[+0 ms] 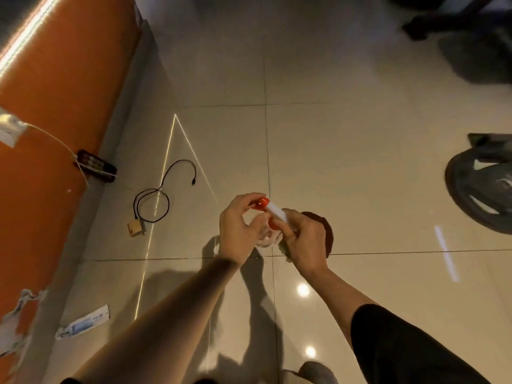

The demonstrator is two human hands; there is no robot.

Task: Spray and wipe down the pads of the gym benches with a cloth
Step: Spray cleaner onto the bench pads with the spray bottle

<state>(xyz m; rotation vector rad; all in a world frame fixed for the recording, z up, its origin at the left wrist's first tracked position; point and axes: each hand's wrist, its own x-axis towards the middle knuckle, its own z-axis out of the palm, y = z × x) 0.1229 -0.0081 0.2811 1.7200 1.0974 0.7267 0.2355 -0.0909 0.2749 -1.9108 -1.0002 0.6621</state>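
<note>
I look down at a tiled floor (332, 162). Both hands meet at the middle of the view around a clear spray bottle (268, 237) with a white head (277, 213) and a red nozzle (261, 203). My left hand (238, 228) pinches the red nozzle tip with thumb and fingers. My right hand (302, 242) grips the bottle's neck and trigger part. A dark reddish-brown cloth (324, 231) shows behind my right hand; how it is held is hidden. No bench pad is clearly in view.
An orange wall (55, 106) runs along the left. On the floor by it lie a black device (95, 166), a coiled black cable (160, 195) and a small tan box (135, 230). A dark weight plate (482, 189) sits at the right, dark equipment feet (454, 20) at top right.
</note>
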